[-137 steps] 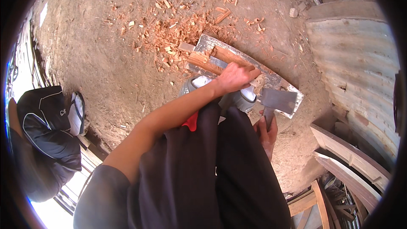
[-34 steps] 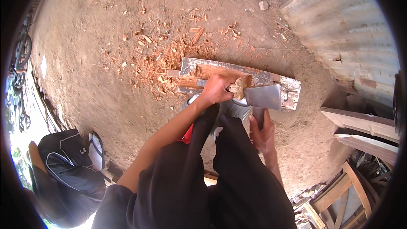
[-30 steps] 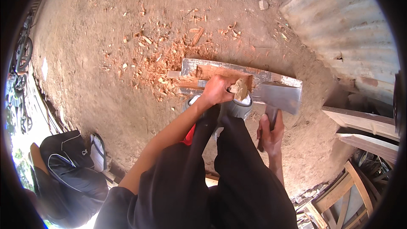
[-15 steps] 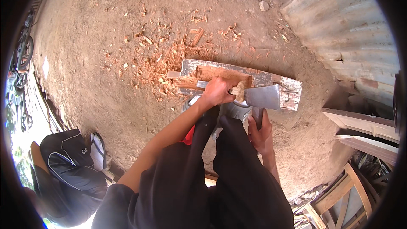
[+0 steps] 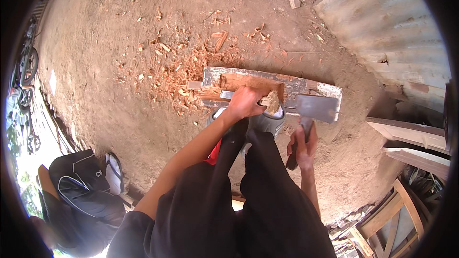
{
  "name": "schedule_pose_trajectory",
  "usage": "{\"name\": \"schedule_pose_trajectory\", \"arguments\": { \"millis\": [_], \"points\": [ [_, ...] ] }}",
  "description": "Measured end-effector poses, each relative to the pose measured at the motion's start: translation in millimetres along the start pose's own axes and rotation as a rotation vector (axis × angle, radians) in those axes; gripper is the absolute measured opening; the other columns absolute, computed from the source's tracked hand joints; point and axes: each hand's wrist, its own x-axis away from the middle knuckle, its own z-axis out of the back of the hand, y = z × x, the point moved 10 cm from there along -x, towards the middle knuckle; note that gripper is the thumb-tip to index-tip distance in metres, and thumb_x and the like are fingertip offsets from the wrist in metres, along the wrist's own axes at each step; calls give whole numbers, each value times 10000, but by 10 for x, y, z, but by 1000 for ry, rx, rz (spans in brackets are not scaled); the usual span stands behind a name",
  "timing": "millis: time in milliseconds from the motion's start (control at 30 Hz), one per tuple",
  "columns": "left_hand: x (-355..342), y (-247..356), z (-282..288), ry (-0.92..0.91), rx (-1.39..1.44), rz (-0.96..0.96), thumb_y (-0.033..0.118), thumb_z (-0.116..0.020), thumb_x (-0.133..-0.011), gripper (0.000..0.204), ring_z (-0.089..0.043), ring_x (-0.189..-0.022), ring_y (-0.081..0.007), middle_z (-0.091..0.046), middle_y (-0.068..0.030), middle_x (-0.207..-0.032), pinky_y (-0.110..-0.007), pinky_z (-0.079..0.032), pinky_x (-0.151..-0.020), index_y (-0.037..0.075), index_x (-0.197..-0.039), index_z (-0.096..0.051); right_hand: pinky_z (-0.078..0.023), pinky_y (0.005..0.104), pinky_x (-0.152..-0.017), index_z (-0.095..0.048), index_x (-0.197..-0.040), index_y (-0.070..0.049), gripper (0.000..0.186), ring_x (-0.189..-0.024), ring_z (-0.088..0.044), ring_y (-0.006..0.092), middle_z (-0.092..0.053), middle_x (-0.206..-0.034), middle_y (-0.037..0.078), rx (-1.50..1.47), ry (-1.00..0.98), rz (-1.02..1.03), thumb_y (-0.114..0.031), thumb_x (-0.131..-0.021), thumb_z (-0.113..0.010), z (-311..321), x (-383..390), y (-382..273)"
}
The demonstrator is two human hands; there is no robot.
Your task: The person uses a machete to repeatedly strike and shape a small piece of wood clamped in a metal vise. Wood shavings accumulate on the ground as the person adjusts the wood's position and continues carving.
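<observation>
Fingers of the left hand (image 5: 246,102) are wrapping a wood piece (image 5: 271,101) on the plank (image 5: 248,79). Right hand (image 5: 301,143) is gripping the hatchet (image 5: 313,110), its blade seemingly hovering right of the wood

This is an outdoor yard used as a rough wood workshop. The ground is bare dirt (image 5: 110,67). A worn plank (image 5: 267,86) lies in the middle, with wood chips (image 5: 186,67) scattered just left of it. Wavy metal sheets (image 5: 392,33) stand to its right, and wooden frames (image 5: 392,215) sit below those.
</observation>
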Motion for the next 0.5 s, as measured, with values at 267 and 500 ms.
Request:
{"name": "schedule_pose_trajectory", "arguments": {
  "millis": [267, 500],
  "points": [
    [135, -59, -62, 80, 6, -99, 234, -791, -704, 461, -721, -795, -348, -729, -150, -822, -482, -569, -670, 140, -1147, -705, -422, 297, -402, -523, -1190, -44, 221, -458, -524, 114, -540, -662, 24, 325, -121, -148, -206, -1054, -587, -84, 4, 109],
    [20, -78, 16, 64, -50, 9, 239, -791, -706, 496, -719, -775, -353, -728, -138, -815, -472, -579, -669, 143, -1185, -705, -436, 306, -404, -510, -1220, 9, 261, -461, -548, 139, -556, -680, 54, 142, 36, 47, -194, -1066, -567, -196, 158, 84]
  ]
}}
